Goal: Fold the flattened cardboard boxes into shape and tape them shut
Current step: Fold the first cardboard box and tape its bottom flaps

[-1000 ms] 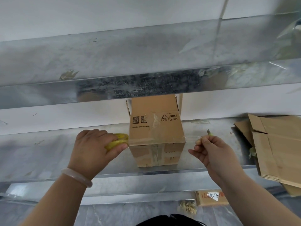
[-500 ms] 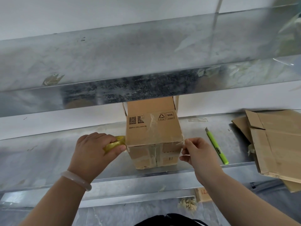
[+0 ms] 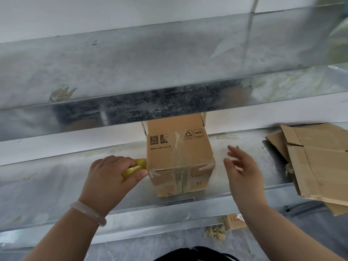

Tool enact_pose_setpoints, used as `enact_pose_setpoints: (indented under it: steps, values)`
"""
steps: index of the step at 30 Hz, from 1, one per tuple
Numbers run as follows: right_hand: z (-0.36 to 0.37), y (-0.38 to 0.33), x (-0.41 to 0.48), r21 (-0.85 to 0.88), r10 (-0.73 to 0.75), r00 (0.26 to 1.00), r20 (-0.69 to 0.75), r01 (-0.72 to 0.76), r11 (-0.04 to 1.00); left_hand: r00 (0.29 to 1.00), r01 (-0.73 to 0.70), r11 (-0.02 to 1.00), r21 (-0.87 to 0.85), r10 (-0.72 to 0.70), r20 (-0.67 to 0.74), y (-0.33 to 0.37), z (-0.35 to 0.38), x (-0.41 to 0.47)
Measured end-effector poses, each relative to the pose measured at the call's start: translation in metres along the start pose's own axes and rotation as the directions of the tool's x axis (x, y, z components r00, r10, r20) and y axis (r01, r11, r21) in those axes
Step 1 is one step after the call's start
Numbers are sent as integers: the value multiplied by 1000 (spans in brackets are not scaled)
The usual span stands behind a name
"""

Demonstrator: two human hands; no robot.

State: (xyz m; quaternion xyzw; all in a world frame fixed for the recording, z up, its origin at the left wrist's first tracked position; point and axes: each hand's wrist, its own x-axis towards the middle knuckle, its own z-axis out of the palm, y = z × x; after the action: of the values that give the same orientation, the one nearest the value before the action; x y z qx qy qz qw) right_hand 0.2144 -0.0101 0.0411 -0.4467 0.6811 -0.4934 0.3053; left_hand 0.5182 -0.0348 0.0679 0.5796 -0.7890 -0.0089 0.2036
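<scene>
A folded brown cardboard box (image 3: 178, 151) stands on the metal shelf (image 3: 56, 181), with clear tape across its top and down its front seam. My left hand (image 3: 111, 178) grips a yellowish roll of clear tape (image 3: 134, 167) held against the box's left top edge. My right hand (image 3: 243, 170) hovers to the right of the box with its fingers spread, touching nothing. It covers most of the green cutter lying behind it.
A pile of flattened cardboard boxes (image 3: 320, 162) lies at the right end of the shelf. A second metal shelf (image 3: 169, 68) hangs low above the box. Below the shelf lie a small cardboard piece (image 3: 233, 221) and some scraps.
My right hand stuck the tape's free end onto the box's right edge, then let go and drew back to the right. The left hand stayed with the roll at the box's left edge.
</scene>
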Motion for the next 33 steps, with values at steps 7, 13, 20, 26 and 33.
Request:
enact_pose_setpoints:
  steps: [7, 13, 20, 26, 33]
  values:
    - [21, 15, 14, -147, -703, 664, 257, 745, 650, 1000, -2, 999, -33, 2, 10, -2, 1, 0]
    - [24, 32, 14, -265, -752, 591, 292, 805, 530, 1000, -13, 998, -60, 14, 15, -2, 1, 2]
    - [22, -26, 6, -489, -785, 514, 344, 812, 317, 999, -30, 998, -60, 32, 39, -4, -3, 5]
    - [83, -40, -6, -438, -728, 414, 547, 882, 172, 999, -40, 999, -8, 41, 27, -5, -3, 2]
    - [84, -35, -6, -445, -784, 399, 475, 878, 177, 990, -140, 979, -147, 136, -34, -11, -5, -2]
